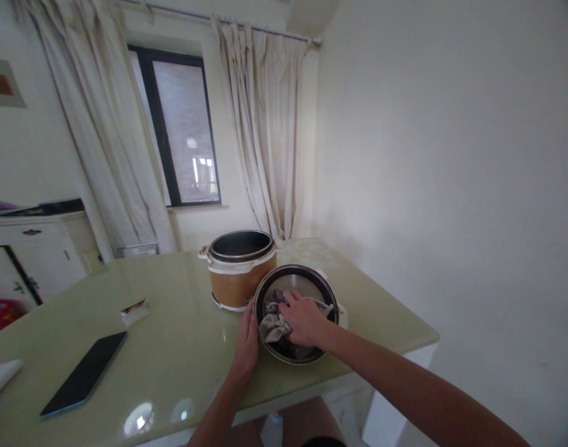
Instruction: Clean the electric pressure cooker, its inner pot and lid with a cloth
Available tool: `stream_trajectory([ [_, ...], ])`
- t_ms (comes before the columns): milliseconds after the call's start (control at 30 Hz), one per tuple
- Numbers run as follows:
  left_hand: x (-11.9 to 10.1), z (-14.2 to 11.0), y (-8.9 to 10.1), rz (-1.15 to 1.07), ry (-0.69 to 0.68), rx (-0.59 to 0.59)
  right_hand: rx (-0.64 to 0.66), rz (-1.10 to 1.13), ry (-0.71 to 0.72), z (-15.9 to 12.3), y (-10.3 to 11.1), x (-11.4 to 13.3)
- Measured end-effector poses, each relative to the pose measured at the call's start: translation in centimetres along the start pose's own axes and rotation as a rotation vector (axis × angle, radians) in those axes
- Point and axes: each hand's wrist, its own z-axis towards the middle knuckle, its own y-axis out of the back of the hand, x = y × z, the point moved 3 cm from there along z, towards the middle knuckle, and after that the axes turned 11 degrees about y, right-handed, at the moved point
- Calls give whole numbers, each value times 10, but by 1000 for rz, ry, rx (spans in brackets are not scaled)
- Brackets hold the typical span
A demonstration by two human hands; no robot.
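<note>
A round cooker lid (pixel 300 285) lies with its underside toward me, its dark ring and metal inner face showing. My left hand (pixel 247 343) is against the left edge of the lid, steadying it with extended fingers. Inside the lid, my right hand (pixel 305 320) presses a crumpled grey patterned cloth (pixel 273 326) against the inner surface; part of the cloth is covered by the fingers. Just behind and to the left stands the brown and white electric cooker (pixel 232 284), uncovered, with a dark inner pot (pixel 241 245) in it.
The glossy pale green table (pixel 181 347) carries a dark phone-like slab (pixel 85 372), a small packet (pixel 135 311) and a white object (pixel 2 377) on the left. A wall (pixel 451 186) runs along the right. Curtains (pixel 269 124) and a window stand behind.
</note>
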Motion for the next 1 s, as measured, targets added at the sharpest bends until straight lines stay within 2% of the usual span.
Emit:
stream_trajectory([
  [133,5,-1,3,19,8,-14,-236,89,-244,24,4,-11],
  [233,10,-1,4,1,88,-10,-328,273,-164,37,0,-12],
  [333,8,0,2,-86,170,44,-292,419,33,35,-6,-4],
  [400,3,1,0,-151,170,68,-248,488,128,25,-8,-1],
  [567,-13,-2,0,-120,62,42,-71,587,271,-4,-5,-2],
  [667,-14,-4,2,-47,36,21,-31,626,314,-11,-4,-1],
  [833,-6,-2,4,-55,30,25,-130,565,231,-1,-11,9],
  [933,1,0,5,-90,17,39,-271,509,113,15,-12,11],
  [1000,3,0,5,-48,-37,15,-383,490,-9,27,-10,5],
])
